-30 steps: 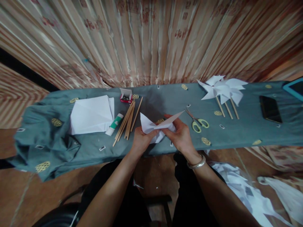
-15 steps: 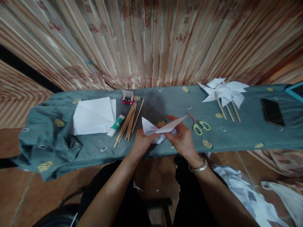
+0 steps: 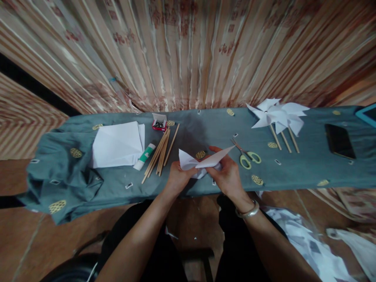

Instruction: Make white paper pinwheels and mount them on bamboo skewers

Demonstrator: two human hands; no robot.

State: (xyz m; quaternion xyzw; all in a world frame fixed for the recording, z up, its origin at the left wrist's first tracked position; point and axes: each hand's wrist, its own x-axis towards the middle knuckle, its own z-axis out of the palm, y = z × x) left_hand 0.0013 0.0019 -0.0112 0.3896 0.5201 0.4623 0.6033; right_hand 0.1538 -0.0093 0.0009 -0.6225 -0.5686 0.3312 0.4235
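A white paper pinwheel (image 3: 216,157), its corners folded in toward the middle, is held just above the near side of the cloth. My left hand (image 3: 179,176) pinches it at the left, thumb near the centre. From the right my right hand (image 3: 226,172) grips it, fingers behind the paper and thumb in front. Scissors (image 3: 249,157) with green handles lie beside my right hand. Several wooden sticks (image 3: 158,152) lie left of my left hand, and a green and white glue stick (image 3: 144,156) is beside them.
Behind the sticks stands an open red box (image 3: 159,124) of small metal pins. A stack of white paper (image 3: 117,145) lies at the left. Finished pinwheels (image 3: 282,115) on sticks and a dark phone (image 3: 340,141) are at the right. A patterned curtain (image 3: 188,55) hangs behind the table.
Both hands keep hold of the folded paper and have shifted very slightly right and down in the picture. The other things on the table stay in place.
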